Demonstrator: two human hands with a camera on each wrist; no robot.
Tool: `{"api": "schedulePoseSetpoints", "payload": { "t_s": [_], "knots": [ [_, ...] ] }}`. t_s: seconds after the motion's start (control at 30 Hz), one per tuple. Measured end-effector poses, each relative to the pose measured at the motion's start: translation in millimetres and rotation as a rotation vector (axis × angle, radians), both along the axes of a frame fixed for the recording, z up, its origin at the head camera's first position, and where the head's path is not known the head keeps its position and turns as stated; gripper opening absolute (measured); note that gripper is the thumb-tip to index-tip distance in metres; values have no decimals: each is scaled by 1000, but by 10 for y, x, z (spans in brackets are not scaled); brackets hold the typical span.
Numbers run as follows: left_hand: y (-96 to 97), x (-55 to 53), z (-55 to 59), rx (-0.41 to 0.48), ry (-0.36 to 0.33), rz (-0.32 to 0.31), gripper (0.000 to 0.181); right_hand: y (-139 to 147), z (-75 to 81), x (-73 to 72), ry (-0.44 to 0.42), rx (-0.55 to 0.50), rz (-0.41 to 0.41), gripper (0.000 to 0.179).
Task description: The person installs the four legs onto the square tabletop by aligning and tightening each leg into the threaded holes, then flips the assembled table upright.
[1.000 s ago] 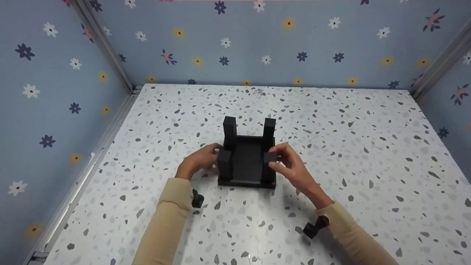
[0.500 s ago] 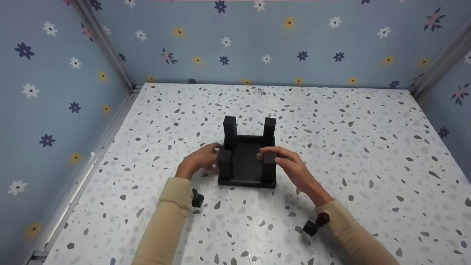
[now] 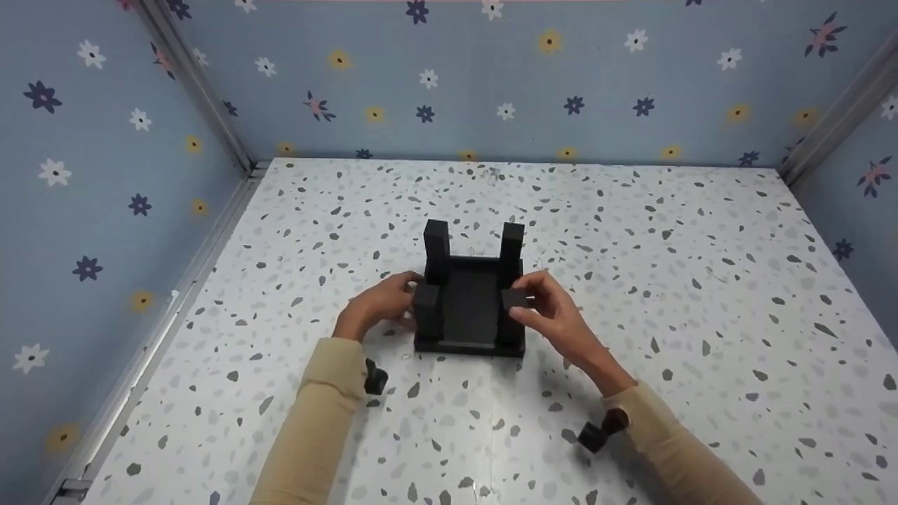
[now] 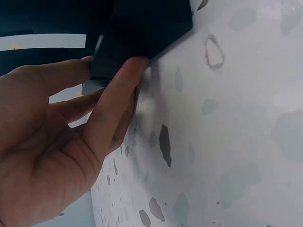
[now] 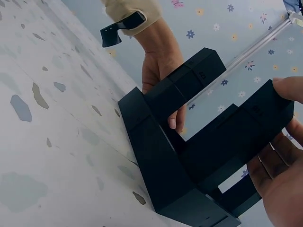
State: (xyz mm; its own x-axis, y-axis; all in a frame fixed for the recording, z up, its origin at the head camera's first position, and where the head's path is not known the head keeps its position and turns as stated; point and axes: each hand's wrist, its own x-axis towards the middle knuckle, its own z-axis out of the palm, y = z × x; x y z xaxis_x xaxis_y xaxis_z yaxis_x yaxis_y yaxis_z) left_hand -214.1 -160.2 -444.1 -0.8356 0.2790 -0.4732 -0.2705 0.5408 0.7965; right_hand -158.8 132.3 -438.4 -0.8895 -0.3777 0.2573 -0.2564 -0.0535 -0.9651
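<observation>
A black square frame (image 3: 469, 348) with a shallow rim and an upright square post at each corner stands on the table, like a small upturned table. My right hand (image 3: 558, 315) pinches the top of the near right post (image 3: 513, 299) between thumb and fingers. At the left side, my left hand (image 3: 382, 301) holds the frame by the near left post (image 3: 426, 298). Its fingertips lie against the black part in the left wrist view, where the fingers (image 4: 118, 94) lie on either side of it. Joint lines and small markings show on the posts in the right wrist view.
The white speckled table (image 3: 631, 231) surrounds the frame. Flowered blue panels (image 3: 463, 84) with metal edges stand behind and at both sides. A black wrist device (image 3: 595, 436) sits at the right cuff, another (image 3: 376, 379) at the left.
Half a second ago my right fingers reached over the near right post towards the inside; now they are back at its top, pinching it. The left hand and the frame have stayed in place.
</observation>
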Motion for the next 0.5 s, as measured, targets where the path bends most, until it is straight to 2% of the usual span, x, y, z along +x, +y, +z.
{"api": "schedulePoseSetpoints", "payload": {
  "t_s": [0.23,0.5],
  "knots": [
    [7,0,3,36,-21,12,54,-15,-14,-2,24,1,-26,33],
    [-1,-2,-3,32,-16,9,55,-17,-37,-11,47,13,-47,34]
  ]
}}
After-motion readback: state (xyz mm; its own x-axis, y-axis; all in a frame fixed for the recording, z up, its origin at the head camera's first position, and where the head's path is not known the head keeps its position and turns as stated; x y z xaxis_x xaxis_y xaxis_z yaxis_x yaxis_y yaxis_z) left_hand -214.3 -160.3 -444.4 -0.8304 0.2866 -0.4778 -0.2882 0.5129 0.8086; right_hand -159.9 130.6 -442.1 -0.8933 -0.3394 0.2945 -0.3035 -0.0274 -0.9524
